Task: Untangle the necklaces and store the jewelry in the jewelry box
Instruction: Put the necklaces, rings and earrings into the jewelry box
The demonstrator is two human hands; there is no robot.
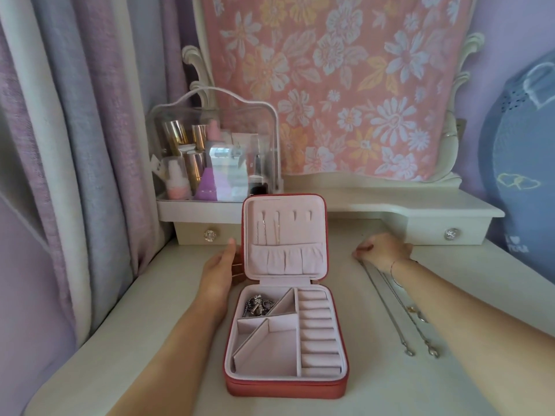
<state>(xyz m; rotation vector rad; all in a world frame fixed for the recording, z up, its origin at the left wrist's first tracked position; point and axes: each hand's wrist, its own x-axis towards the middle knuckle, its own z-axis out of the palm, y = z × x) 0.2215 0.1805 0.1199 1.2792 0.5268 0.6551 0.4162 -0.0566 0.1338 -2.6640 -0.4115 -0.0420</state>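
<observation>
A red jewelry box (285,387) with a pale pink lining stands open on the white dressing table. Its raised lid (283,235) has two thin chains hung on hooks above a gathered pocket. A heap of silver chain jewelry (259,304) fills the top-left compartment. My left hand (220,270) holds the lid's left edge, fingers behind it. Two thin silver necklaces (396,313) stretch across the table to the right of the box, clasps towards me. My right hand (383,250) rests at their far end, fingers curled and pinching the chains there.
A clear cosmetics case (210,151) with bottles stands on the raised shelf behind the box. Two small drawers with crystal knobs (450,234) sit under the shelf. Curtains hang at the left, a floral cloth covers the mirror, and a blue cushion (522,175) leans at the right.
</observation>
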